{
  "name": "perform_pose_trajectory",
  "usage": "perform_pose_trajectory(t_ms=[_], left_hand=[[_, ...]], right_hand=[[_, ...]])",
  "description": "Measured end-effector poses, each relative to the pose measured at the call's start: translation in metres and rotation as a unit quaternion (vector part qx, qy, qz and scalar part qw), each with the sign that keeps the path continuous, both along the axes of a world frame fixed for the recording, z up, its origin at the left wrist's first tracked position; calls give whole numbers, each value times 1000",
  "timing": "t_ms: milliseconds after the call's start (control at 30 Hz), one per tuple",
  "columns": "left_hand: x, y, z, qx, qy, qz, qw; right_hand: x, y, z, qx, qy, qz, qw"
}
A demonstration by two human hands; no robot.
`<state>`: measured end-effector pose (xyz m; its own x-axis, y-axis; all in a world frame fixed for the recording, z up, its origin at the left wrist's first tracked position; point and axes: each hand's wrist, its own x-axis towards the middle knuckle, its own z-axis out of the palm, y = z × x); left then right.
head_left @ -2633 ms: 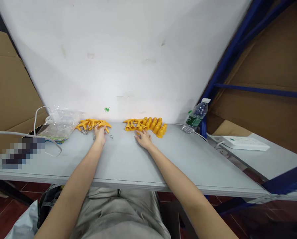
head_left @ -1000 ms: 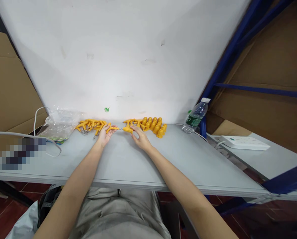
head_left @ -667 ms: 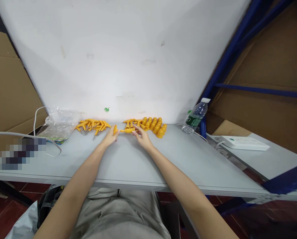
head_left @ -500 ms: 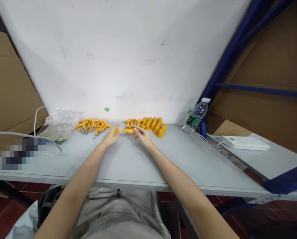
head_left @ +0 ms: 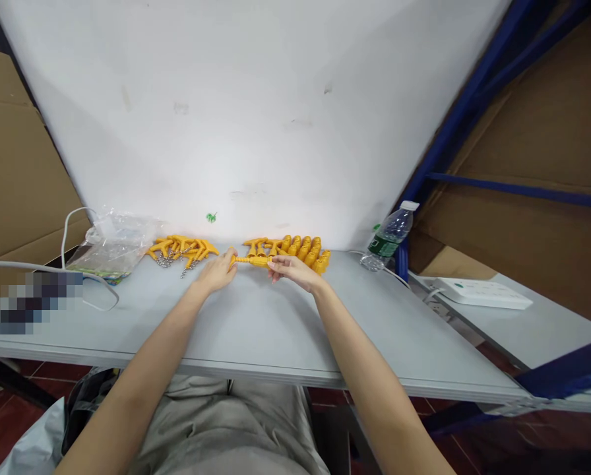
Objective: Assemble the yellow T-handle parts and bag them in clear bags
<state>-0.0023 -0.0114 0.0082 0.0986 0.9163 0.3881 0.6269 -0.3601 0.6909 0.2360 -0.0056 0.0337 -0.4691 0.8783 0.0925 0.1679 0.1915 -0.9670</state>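
White panel backs the gray worktop as my left grip holds a ribbed yellow handle and my right grip a yellow cup; the pieces, apart a second ago, now meet between my grips, seemingly fitting together, other cups just beyond.

The smooth grey worktop offered open room nearside of the left hand and right hand. Between them, an elongated yellow plastic piece barred a narrow gap separating yellow plastic handles with metal chains, left, from yellow bell-shaped plastic pieces, right. A flat white panel closed the back; a green-labelled clear plastic bottle obstructed the far right.
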Motion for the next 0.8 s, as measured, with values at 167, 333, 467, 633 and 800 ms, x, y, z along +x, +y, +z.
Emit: perform_pose_trajectory(t_ms=[167,333,467,633,800], left_hand=[[9,-11,21,-27,-25,2,999],[5,-22,44,-14,-42,55,998],[-1,-27,54,-6,-50,92,995],[3,-36,57,1,-95,87,992],[12,-38,56,15,-83,94,992]], right_hand=[[-6,0,4,-51,-21,-47,997],[-16,-3,7,-22,-1,-61,998],[-20,-12,17,51,60,-48,996],[-34,-18,23,71,81,-90,990],[-47,-13,20,22,42,-187,981]])
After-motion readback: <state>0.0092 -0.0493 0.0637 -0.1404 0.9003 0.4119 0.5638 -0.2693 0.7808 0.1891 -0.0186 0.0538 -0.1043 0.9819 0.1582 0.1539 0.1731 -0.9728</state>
